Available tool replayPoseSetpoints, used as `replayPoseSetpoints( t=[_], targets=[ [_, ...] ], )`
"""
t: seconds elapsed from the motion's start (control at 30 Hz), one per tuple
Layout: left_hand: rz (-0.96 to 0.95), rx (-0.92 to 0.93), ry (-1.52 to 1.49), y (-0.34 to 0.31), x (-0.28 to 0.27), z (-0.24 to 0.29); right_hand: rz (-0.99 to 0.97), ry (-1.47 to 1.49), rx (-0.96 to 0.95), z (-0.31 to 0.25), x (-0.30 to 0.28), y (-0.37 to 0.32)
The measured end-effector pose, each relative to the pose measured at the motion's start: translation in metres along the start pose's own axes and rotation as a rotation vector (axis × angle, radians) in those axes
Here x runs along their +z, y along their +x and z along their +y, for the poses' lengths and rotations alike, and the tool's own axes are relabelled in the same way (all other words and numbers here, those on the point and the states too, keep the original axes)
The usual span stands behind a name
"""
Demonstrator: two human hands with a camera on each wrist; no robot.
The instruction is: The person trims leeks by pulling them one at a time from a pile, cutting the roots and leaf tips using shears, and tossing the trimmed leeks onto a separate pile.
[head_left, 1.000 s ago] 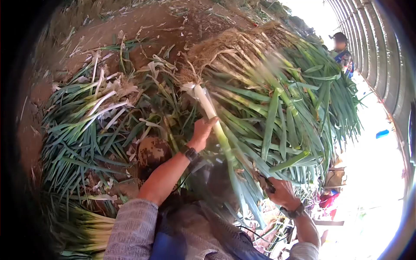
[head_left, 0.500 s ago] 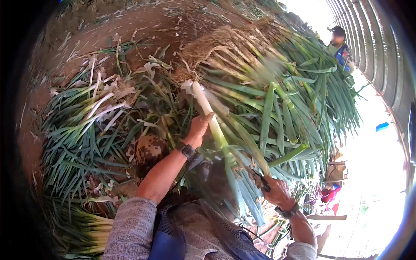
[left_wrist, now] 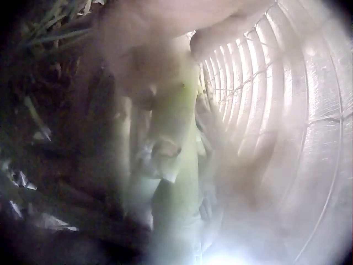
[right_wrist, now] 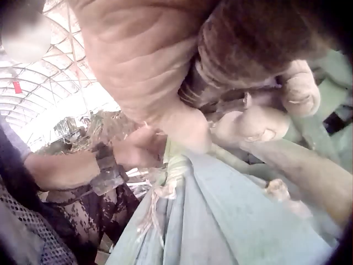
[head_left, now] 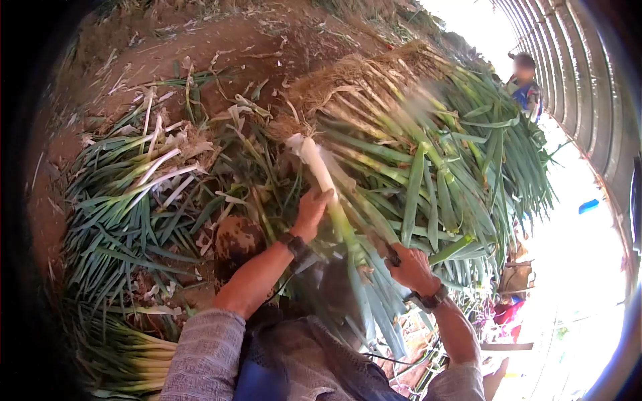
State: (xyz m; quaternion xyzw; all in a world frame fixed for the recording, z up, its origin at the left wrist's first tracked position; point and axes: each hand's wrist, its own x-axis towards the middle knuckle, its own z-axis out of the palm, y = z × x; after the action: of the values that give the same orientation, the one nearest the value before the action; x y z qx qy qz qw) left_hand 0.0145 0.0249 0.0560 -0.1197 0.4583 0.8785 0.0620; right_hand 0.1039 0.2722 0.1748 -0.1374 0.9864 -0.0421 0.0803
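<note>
Leek (head_left: 338, 217) looks light, its white shank stiff and its leaves floppy: left hand (head_left: 311, 212) wraps the shank, right hand (head_left: 409, 267), at four o'clock of it, clasps the leaves.

left wrist view: leek (left_wrist: 176, 127) and left hand (left_wrist: 154, 49) blurred | dark tool (head_left: 392, 254) mostly hidden in right hand (head_left: 413, 269)
</note>
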Motion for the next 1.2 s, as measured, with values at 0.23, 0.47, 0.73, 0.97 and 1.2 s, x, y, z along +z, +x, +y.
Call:
replayPoseSetpoints(
  t=[0.23, 0.47, 0.73, 0.97, 1.2],
  targets=[
    [0.030, 0.028, -0.107, 0.013, -0.003, -0.017, -0.048, 0.000, -0.051, -0.019, -0.007, 0.064],
    [0.073, 0.061, -0.180, 0.034, -0.008, -0.049, -0.015, 0.021, -0.075, -0.034, -0.011, 0.105],
    [0.120, 0.037, 0.039, 0.046, -0.021, -0.057, -0.103, 0.202, 0.037, -0.018, 0.001, 0.085],
    [0.618, 0.633, 0.645, 0.058, -0.020, -0.063, -0.117, 0.109, 0.067, 0.002, 0.022, 0.038],
    [0.415, 0.218, 0.224, 0.095, -0.026, -0.036, -0.133, 0.065, 0.058, 0.008, 0.008, 0.004]
  ],
)
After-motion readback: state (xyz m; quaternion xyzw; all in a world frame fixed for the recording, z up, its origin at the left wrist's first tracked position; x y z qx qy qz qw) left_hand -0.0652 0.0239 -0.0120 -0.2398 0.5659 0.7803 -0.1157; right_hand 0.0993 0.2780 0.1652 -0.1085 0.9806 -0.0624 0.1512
